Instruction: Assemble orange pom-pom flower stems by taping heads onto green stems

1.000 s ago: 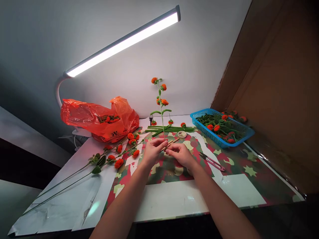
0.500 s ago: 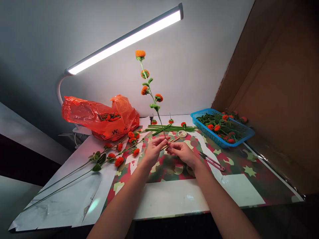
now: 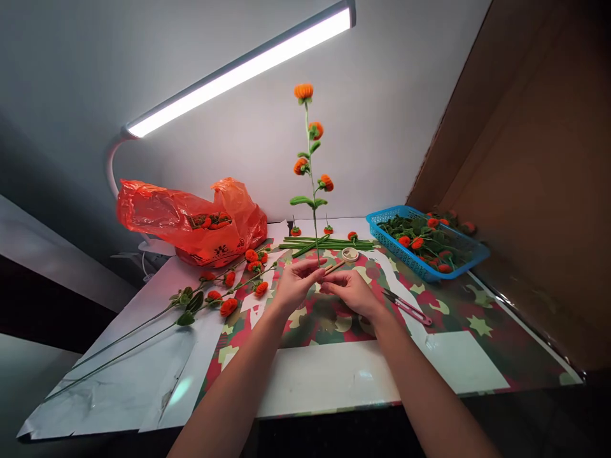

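Observation:
An artificial flower stem (image 3: 312, 179) with several orange blooms and small green leaves stands nearly upright over the table. Its lower end is pinched in the fingers of my left hand (image 3: 296, 283). Close beside it, the thumb and fingertips of my right hand (image 3: 351, 291) are pressed together; whatever they hold is too small or hidden to make out. Just beyond my fingers lie a roll of pale tape (image 3: 350, 254) and thin tan sticks (image 3: 334, 268). Green stem rods (image 3: 344, 244) lie across the table behind, with loose orange flower heads (image 3: 328, 229) around them.
Pink-handled thread snips (image 3: 411, 310) lie right of my right hand. A blue basket (image 3: 405, 254) of orange flowers stands at the back right. Finished-looking flower sprays (image 3: 191, 304) and a red plastic bag (image 3: 191, 232) are on the left. A lit lamp (image 3: 243, 70) hangs overhead.
The flower stem has swung from leaning left to nearly upright and has turned, so its leaves and blooms face differently. My right fingertips have drawn slightly away from the stem.

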`<control>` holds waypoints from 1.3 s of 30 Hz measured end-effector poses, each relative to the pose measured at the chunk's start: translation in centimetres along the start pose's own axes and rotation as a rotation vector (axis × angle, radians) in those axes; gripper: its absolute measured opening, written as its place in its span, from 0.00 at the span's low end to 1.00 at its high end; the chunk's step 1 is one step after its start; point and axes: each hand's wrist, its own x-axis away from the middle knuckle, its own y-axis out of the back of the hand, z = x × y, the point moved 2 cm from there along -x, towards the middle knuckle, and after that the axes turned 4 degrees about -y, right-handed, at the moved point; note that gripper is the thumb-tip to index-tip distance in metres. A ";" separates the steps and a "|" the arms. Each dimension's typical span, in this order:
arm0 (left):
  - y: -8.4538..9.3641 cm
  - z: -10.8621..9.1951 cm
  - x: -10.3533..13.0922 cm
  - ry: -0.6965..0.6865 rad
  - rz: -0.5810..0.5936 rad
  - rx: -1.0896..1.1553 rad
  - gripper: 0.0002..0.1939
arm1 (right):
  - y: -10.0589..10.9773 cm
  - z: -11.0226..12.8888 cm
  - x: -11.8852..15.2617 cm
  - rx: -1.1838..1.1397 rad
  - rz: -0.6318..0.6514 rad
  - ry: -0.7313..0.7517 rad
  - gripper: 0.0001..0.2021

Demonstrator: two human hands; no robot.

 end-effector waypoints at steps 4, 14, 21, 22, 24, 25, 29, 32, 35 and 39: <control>0.1 0.0 0.0 0.009 0.026 -0.029 0.17 | 0.3 0.0 0.0 0.006 -0.034 -0.015 0.14; 0.2 -0.9 0.1 0.093 0.104 0.127 0.23 | 0.4 0.4 0.4 -0.014 0.196 -0.019 0.15; -0.1 -0.9 0.7 0.218 0.249 0.324 0.22 | 0.2 0.2 0.8 -0.047 0.287 -0.121 0.18; -0.2 -0.9 0.8 0.239 0.252 0.353 0.22 | 0.2 0.2 0.9 -0.049 0.292 -0.130 0.18; -0.5 -0.8 0.8 0.246 0.239 0.370 0.21 | 0.2 0.2 0.9 -0.050 0.276 -0.121 0.18; -0.5 -0.7 0.7 0.228 0.218 0.356 0.19 | 0.2 0.3 0.8 -0.047 0.265 -0.105 0.17; -0.3 -0.5 0.2 0.121 0.057 0.197 0.12 | 0.1 0.4 0.6 -0.001 0.235 -0.079 0.15; 0.0 -0.5 0.1 0.114 -0.005 0.096 0.13 | 0.1 0.4 0.6 0.024 0.207 -0.069 0.14; 0.0 -0.6 0.2 0.112 0.006 0.087 0.14 | 0.1 0.4 0.5 0.033 0.195 -0.065 0.13; 0.0 -0.6 0.3 0.113 0.024 0.134 0.15 | 0.1 0.5 0.6 0.036 0.200 -0.069 0.14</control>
